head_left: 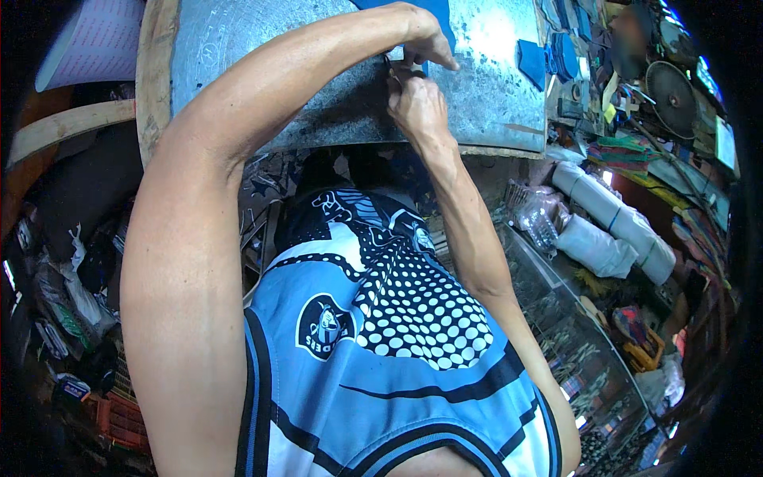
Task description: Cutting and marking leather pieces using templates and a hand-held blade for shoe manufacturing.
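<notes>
1) Blue sheet (pixel 445 17) lies by left hand (pixel 431 38) on metal-topped table (pixel 497 111); handling apparently underway
2) Smaller blue piece (pixel 531 63) lies apart, rightward, perhaps done; amount left unclear
3) Left fingers partly extended, right hand (pixel 419 103) curled; whether either grips anything, not discernible
4) Table scuffed, wood-edged; room cluttered, fan (pixel 671 98) and wrapped rolls (pixel 608 213) at right

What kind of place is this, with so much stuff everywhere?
Probably a small workshop. There's a scuffed metal-topped worktable, flat blue pieces lying on it, and white rolls among the clutter. I can't tell exactly what gets made here.
</notes>
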Demonstrator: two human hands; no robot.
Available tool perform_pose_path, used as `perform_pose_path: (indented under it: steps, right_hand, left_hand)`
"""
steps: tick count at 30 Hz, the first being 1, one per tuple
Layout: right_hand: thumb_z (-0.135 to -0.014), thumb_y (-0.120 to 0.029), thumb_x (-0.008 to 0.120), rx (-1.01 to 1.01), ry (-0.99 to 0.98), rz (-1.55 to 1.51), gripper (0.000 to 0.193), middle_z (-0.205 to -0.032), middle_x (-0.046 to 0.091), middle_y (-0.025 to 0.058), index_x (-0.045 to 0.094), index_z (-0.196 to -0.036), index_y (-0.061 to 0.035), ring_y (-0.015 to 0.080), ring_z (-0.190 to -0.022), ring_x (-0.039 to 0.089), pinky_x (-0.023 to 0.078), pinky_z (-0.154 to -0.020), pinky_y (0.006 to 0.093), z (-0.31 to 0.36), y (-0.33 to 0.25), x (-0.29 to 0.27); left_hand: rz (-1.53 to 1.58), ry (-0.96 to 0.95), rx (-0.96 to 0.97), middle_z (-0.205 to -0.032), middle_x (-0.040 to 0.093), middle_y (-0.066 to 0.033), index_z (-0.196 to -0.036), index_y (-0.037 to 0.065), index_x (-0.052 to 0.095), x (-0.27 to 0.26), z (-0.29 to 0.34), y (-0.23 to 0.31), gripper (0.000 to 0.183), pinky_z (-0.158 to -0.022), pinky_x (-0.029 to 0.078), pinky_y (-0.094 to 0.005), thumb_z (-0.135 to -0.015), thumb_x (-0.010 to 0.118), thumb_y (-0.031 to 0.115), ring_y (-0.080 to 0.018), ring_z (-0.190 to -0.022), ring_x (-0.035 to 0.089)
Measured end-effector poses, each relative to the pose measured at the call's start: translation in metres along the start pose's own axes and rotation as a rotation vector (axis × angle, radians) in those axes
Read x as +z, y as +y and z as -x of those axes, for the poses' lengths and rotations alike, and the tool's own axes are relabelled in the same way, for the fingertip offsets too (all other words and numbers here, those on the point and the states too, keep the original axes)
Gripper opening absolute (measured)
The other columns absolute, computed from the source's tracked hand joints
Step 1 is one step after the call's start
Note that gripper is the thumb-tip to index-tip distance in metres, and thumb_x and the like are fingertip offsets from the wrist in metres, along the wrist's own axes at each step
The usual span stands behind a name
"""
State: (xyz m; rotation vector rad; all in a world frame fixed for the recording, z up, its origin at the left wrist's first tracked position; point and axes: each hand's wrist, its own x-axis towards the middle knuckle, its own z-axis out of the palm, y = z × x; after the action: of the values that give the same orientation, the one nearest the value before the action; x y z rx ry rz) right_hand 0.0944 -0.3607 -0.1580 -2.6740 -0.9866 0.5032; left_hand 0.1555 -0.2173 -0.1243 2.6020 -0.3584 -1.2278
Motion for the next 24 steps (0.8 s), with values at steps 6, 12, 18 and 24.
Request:
perform_pose_path:
  steps: [6,12,18,24]
  right_hand:
    - [-0.087,-0.013,0.057,-0.177,0.148,-0.082,0.028,-0.097,0.065,0.0309,0.062,-0.111,0.0019,0.0479,-0.082,0.066,0.054,-0.073,0.0548,0.022,0.01,-0.003]
    - [-0.093,-0.014,0.056,-0.175,0.122,-0.15,0.021,-0.094,0.065,0.0267,0.064,-0.111,-0.0076,0.046,-0.084,0.065,0.053,-0.073,0.0543,0.052,0.021,-0.012]
    - [-0.093,-0.013,0.057,-0.159,0.082,-0.115,0.023,-0.096,0.066,0.0212,0.064,-0.115,-0.0067,0.0428,-0.086,0.065,0.053,-0.074,0.0499,0.09,0.032,-0.021]
    - [-0.094,-0.011,0.058,-0.135,0.105,-0.231,0.027,-0.099,0.067,0.0215,0.063,-0.119,-0.0043,0.0397,-0.088,0.066,0.054,-0.076,0.045,0.11,0.05,-0.029]
  left_hand:
    - [-0.136,0.37,-0.006,-0.106,0.073,-0.0093,-0.111,0.018,0.073,0.051,0.004,-0.004,0.027,-0.081,0.054,-0.0436,-0.087,0.062,0.017,-0.0292,-0.095,0.07]
    - [-0.011,0.566,-0.02,-0.15,0.047,0.0001,-0.123,0.024,0.068,0.102,0.031,0.012,0.051,-0.107,0.039,-0.0538,-0.074,0.082,0.025,-0.034,-0.137,0.042]
    - [0.02,0.704,-0.074,-0.151,0.044,-0.0006,-0.125,0.023,0.066,0.114,0.032,0.02,0.055,-0.116,0.03,-0.0574,-0.073,0.083,0.031,-0.0327,-0.14,0.038]
    - [0.053,0.723,-0.079,-0.15,0.046,-0.0033,-0.124,0.021,0.067,0.115,0.029,0.021,0.054,-0.118,0.028,-0.0582,-0.073,0.082,0.026,-0.0339,-0.139,0.039]
